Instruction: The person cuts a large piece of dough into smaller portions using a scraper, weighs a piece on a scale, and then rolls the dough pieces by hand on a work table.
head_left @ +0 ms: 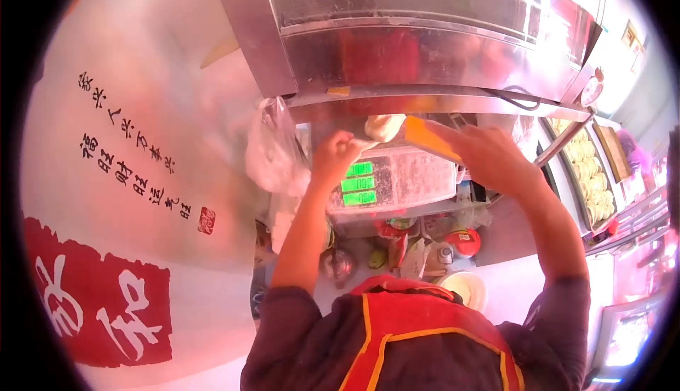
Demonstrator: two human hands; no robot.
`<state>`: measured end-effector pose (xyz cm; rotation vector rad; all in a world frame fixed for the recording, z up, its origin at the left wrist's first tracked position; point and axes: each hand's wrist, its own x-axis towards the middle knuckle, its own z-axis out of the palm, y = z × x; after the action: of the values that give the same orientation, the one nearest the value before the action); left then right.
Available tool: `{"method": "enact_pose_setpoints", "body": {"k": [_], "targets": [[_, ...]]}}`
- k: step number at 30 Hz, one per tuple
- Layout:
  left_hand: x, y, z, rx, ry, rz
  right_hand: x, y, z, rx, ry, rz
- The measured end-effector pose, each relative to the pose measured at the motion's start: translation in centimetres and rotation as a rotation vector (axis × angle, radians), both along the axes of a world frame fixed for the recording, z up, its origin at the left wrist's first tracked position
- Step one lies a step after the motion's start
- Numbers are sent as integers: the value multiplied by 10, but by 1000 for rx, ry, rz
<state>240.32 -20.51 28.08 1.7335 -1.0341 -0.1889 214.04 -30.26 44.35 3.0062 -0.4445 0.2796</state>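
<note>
A pale lump of dough (384, 127) is above the scale (418, 175), whose panel shows lit green digits. My left hand (338, 156) is closed, with its fingers pinching a pale strip that runs to the dough. My right hand (494, 156) is wrapped round a yellow flat tool (431, 138), whose far end points at the dough's right side. The dough's underside and what lies behind it cannot be made out.
A steel cabinet (418, 58) stands beyond the scale. Left of it hangs a plastic bag (275, 154). Trays of pale shaped dough (586, 171) are at the right. Jars, packets and a round tub (467, 288) sit below the scale.
</note>
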Motion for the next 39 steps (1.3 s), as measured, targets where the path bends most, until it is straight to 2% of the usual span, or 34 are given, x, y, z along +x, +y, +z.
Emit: {"method": "enact_pose_setpoints", "body": {"k": [2,3,6,10,11,13,15,17,20,23,26,29,32,33,36,39], "targets": [[-6,25,-6,-111,269,-26,-28,3,-2,35,-68,-40],[-1,36,-21,1,540,-71,-40,5,-5,75,-88,-56],[-10,72,-36,-100,815,-86,-68,8,-31,138,-80,-89],[-16,79,-23,-358,1201,-82,-79,7,-44,150,-145,-31],[-10,85,-22,-380,1209,-271,-78,9,-42,142,-160,-21],[-6,82,-21,-429,1322,-363,-79,10,-42,142,-171,-22],[-10,76,-14,-500,1391,-281,-78,11,-40,164,-172,-26],[-31,64,6,-582,1409,-16,-77,12,-40,171,-185,-30],[-24,61,2,-417,1155,-129,-71,9,-42,146,-244,-19],[-19,51,7,-206,729,-46,-61,8,-42,116,-309,8],[-15,32,16,-180,383,-31,-47,5,-45,62,-325,37],[1,3,7,174,-197,94,-27,-1,-46,21,-319,65],[-6,-22,23,318,-351,178,-5,-1,-45,-23,-273,37],[5,-39,6,244,-375,190,2,0,-45,-50,-264,29],[12,-49,9,344,-241,48,16,6,-50,-108,-254,29],[12,-49,-3,265,-515,110,31,12,-60,-195,-314,68]]}}
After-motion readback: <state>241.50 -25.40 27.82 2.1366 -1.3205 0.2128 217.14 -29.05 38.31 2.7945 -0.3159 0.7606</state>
